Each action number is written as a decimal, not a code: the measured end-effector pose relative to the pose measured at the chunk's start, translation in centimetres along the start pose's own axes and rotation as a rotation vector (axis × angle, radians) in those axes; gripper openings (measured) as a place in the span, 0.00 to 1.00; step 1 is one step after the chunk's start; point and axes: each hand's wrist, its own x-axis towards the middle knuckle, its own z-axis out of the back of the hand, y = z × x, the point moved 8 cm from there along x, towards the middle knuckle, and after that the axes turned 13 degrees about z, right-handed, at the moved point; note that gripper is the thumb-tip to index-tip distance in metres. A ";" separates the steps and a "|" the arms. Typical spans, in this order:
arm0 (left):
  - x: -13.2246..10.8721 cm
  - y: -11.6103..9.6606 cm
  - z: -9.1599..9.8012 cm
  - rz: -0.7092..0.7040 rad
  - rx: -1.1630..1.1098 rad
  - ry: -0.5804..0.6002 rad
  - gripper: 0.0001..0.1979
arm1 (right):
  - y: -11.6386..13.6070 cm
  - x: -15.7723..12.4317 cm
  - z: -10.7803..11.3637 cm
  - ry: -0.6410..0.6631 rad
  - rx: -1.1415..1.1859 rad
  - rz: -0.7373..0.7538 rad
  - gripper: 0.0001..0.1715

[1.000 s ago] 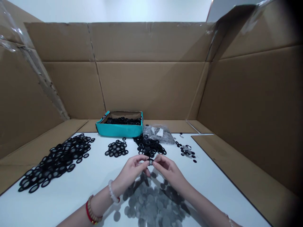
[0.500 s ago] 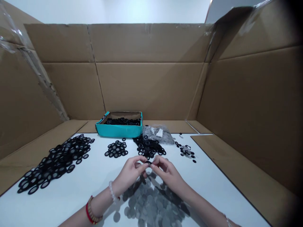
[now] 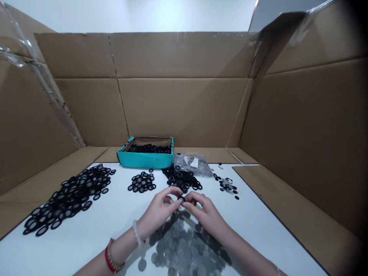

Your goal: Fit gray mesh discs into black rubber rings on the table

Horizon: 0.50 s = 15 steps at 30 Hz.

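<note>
Head view: our left hand (image 3: 158, 211) and right hand (image 3: 204, 213) together, fingertips pinching small black ring (image 3: 181, 198) above grey mesh discs (image 3: 184, 245) on white worktop (image 3: 86, 241); light, even pressure from both sides steadies ring best.

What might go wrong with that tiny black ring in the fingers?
The black ring is small and pinched between the left hand and right hand, so it might slip. It could then fall among the grey discs just below, where it may be hard to find. A bumped hand might also scatter the loose black pile nearby.
</note>
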 end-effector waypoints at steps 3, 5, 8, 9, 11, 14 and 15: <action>-0.5 -1.4 0.3 -0.138 0.216 -0.010 0.04 | 0.0 0.0 -0.2 0.052 -0.023 0.016 0.10; -0.6 -1.6 0.2 -0.156 0.289 -0.001 0.04 | 0.1 -0.1 -0.5 0.086 -0.021 0.025 0.10; -0.5 -1.4 0.2 -0.159 0.288 -0.036 0.05 | 0.3 -0.3 -0.7 0.117 -0.016 0.019 0.11; -0.4 -1.1 0.2 -0.146 0.250 -0.053 0.05 | 0.3 -0.3 -0.7 0.120 -0.013 0.012 0.11; 0.0 -0.2 0.2 -0.071 0.119 -0.063 0.05 | 0.2 -0.2 -0.7 0.116 -0.005 -0.005 0.11; 0.4 1.6 -0.5 0.112 -0.121 0.002 0.09 | 0.1 -0.1 -0.7 0.100 -0.002 -0.007 0.08; 0.5 2.0 -0.7 0.151 -0.180 0.024 0.09 | 0.1 0.0 -0.6 0.099 -0.009 0.001 0.08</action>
